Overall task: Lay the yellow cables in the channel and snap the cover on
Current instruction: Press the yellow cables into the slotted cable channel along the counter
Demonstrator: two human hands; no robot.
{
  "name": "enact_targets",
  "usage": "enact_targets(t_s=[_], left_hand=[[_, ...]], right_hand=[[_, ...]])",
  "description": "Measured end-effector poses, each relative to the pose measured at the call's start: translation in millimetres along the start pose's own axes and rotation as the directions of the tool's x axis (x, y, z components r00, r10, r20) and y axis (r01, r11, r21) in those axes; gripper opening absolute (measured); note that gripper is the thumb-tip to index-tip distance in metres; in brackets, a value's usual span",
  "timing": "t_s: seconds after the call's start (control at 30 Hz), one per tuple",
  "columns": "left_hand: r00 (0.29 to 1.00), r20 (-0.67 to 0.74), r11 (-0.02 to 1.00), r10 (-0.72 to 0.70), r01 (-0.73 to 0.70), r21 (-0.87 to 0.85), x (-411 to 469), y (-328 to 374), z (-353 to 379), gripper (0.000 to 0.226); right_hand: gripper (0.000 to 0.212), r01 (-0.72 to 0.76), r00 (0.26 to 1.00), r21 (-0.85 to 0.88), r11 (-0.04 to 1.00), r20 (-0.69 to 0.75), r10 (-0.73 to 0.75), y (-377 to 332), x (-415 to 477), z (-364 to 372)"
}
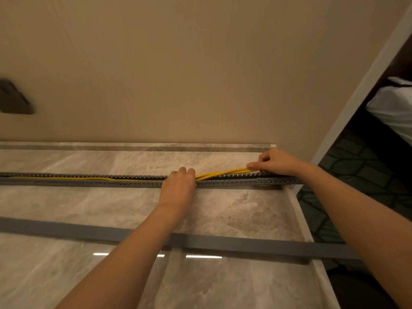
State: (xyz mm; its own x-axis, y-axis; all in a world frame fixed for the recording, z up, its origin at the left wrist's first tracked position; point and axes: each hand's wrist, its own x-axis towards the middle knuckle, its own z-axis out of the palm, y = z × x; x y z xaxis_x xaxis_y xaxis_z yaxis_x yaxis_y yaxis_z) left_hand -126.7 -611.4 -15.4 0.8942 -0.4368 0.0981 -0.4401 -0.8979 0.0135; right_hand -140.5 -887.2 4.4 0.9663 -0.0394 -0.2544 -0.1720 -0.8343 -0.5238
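A long grey slotted channel [89, 180] runs left to right across the marble counter [234, 208]. Yellow cables [218, 173] lie inside its left half and rise out of it toward the right. My left hand [178, 188] rests on the channel's middle, fingers curled down over the cables where they enter it. My right hand [275, 161] pinches the cable ends just above the channel's right end. The flat grey cover [245, 245] lies loose on the counter nearer to me, parallel to the channel, passing under both forearms.
A beige wall [178, 74] backs the counter, with a dark fitting [14, 99] at the left. The counter's right edge [301, 210] drops to a dark patterned floor [347, 166]. A white bundle [394, 108] sits at the far right.
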Motion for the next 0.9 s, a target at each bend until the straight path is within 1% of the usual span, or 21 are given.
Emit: enact_targets(t_s=[0.1, 0.23, 0.33, 0.4, 0.47, 0.53, 0.7, 0.9], left_hand=[[1.0, -0.004, 0.999, 0.0, 0.0, 0.032, 3.1, 0.3, 1.6, 0.012], [1.0, -0.016, 0.999, 0.008, -0.008, 0.037, 4.6, 0.1, 1.8, 0.009], [1.0, -0.02, 0.999, 0.015, -0.014, 0.032, 5.5, -0.6, 1.9, 0.009], [1.0, -0.021, 0.999, 0.015, -0.014, 0.033, 5.7, -0.7, 2.4, 0.011], [1.0, -0.022, 0.999, 0.016, -0.015, 0.041, 5.1, -0.7, 3.6, 0.013], [0.999, -0.028, 0.999, 0.018, -0.017, 0.036, 4.1, -1.2, 5.1, 0.013], [0.998, -0.049, 0.999, 0.031, -0.03, 0.01, 3.4, -3.2, 6.0, 0.012], [0.996, -0.078, 0.998, 0.046, -0.05, -0.044, 0.6, -5.5, 3.1, 0.009]], right_hand=[[0.05, 0.016, 0.999, 0.055, 0.998, -0.037, -0.014, 0.6, -4.8, -0.1], [0.038, 0.048, 0.974, 0.114, 0.992, -0.226, -0.021, -8.6, -13.8, 1.6], [0.036, 0.087, 0.937, 0.082, 0.993, -0.346, -0.054, -19.5, -21.2, 0.0], [0.037, 0.108, 0.926, 0.026, 0.994, -0.367, -0.091, -24.5, -27.3, -0.9], [0.037, 0.119, 0.925, -0.043, 0.992, -0.358, -0.126, -25.4, -32.6, 0.2], [0.039, 0.107, 0.928, -0.075, 0.991, -0.35, -0.127, -23.4, -36.2, 4.2], [0.042, 0.083, 0.921, -0.056, 0.995, -0.377, -0.098, -15.8, -37.4, 17.4], [0.044, 0.102, 0.879, -0.014, 0.995, -0.467, -0.097, -12.5, -41.5, 31.3]])
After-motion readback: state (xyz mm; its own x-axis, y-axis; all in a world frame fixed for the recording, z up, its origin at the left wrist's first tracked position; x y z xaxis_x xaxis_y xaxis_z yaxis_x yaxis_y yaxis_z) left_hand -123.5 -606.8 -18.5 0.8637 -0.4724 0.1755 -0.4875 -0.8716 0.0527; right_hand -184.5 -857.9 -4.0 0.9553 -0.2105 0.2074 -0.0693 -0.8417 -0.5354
